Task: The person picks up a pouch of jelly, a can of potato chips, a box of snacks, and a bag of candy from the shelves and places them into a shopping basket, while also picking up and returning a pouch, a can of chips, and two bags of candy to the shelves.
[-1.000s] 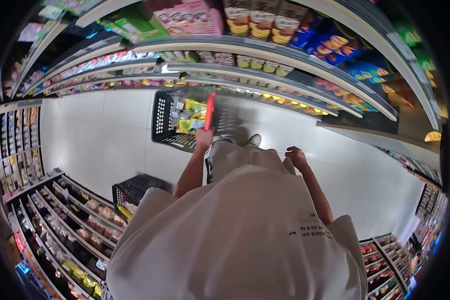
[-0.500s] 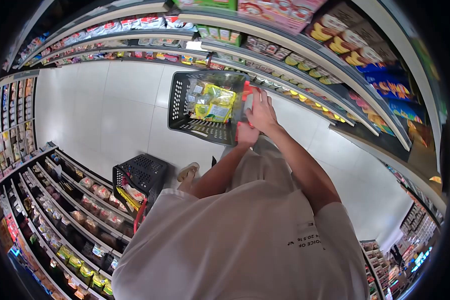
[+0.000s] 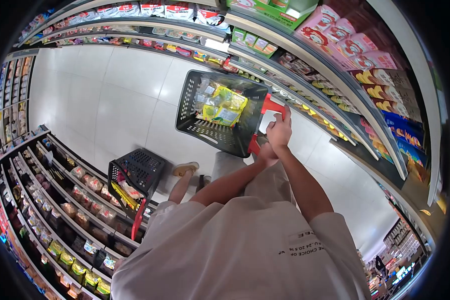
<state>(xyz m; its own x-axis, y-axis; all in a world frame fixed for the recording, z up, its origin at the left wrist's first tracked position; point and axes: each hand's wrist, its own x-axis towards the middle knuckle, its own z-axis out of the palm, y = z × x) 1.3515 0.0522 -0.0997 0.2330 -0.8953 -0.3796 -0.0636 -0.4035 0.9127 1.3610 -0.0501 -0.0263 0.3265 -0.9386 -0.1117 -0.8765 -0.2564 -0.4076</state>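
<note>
A dark grey shopping basket (image 3: 184,107) with perforated sides is in front of me, its red handle (image 3: 275,106) toward me. Inside, yellow snack packets (image 3: 227,107) lie beside clear-wrapped packs (image 3: 203,95). My right hand (image 3: 280,131) is at the far part of the handle, its fingers curled and partly hidden. Closer to my body, my left hand (image 3: 268,152) is closed by the handle's lower red end, with most of its fingers out of sight. The two hands are close together.
A second black basket (image 3: 145,167) with a red handle stands at left, near a leg with a tan shoe (image 3: 186,169). Shelves of packaged food (image 3: 92,200) line the left. Snack shelving (image 3: 315,65) curves along the far and right sides. Pale tiled floor (image 3: 125,105) lies between.
The basket has shifted slightly right in view and its red handle shows more. My right hand has gone from lying flatter over the handle to more curled fingers. The shelves look shifted.
</note>
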